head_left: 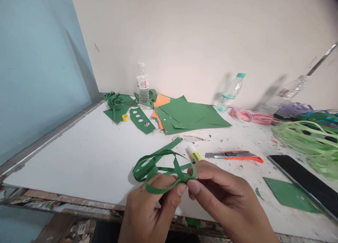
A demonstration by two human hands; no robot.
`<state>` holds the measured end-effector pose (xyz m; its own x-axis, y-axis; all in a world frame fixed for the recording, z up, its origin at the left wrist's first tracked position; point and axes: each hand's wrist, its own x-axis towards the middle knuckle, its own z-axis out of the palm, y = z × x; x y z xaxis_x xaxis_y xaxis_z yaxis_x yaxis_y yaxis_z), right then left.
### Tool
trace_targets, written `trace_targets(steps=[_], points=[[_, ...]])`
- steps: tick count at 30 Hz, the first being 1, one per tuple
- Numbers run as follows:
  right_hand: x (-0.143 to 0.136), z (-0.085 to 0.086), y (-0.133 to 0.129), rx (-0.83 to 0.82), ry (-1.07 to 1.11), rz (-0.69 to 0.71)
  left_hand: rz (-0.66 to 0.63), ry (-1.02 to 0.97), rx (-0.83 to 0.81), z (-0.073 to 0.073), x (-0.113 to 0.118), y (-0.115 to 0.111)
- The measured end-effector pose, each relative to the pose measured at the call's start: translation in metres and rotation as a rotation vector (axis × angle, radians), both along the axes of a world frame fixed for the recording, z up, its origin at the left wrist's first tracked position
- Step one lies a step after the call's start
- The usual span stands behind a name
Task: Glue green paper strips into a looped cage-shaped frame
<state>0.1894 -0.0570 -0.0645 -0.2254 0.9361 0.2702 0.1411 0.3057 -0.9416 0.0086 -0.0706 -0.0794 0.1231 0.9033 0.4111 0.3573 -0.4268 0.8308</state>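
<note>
Looped green paper strips (pixel 161 191) are pinched between both hands above the front of the white table. My left hand (pixel 153 204) is closed, its thumb pressing the strip from below left, with one loop passing over its fingers. Opposite it, my right hand (pixel 224 193) is closed too, thumb and fingertips on the same joint of the strip. More strip loops (pixel 142 169) lie behind the left hand. Just beyond the right fingers rests a glue stick (pixel 194 153), partly hidden by them. An orange utility knife (pixel 235 155) lies farther right.
Green sheets (pixel 195 113), a punched green piece (pixel 142 120) and a yellow cap (pixel 125 118) lie toward the back. Bottles (pixel 143 86) stand by the wall. At right are a phone (pixel 303 183), a green square (pixel 289 195) and light green strips (pixel 308 137).
</note>
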Motion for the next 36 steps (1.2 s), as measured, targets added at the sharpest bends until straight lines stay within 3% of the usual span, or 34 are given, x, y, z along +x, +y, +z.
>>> trace_targets(steps=[12, 17, 22, 36], points=[[0.006, 0.008, 0.0, -0.167, 0.06, 0.091, -0.041, 0.017, -0.042, 0.003, 0.0, 0.001], [0.007, 0.009, 0.0, -0.268, 0.163, 0.162, -0.019, -0.085, -0.013, 0.004, 0.005, -0.003], [0.007, 0.005, 0.002, -0.395, 0.229, 0.167, -0.079, -0.129, -0.054, 0.004, 0.008, -0.002], [0.005, 0.003, 0.003, -0.423, 0.343, 0.156, 0.014, -0.066, 0.011, 0.005, 0.014, -0.007]])
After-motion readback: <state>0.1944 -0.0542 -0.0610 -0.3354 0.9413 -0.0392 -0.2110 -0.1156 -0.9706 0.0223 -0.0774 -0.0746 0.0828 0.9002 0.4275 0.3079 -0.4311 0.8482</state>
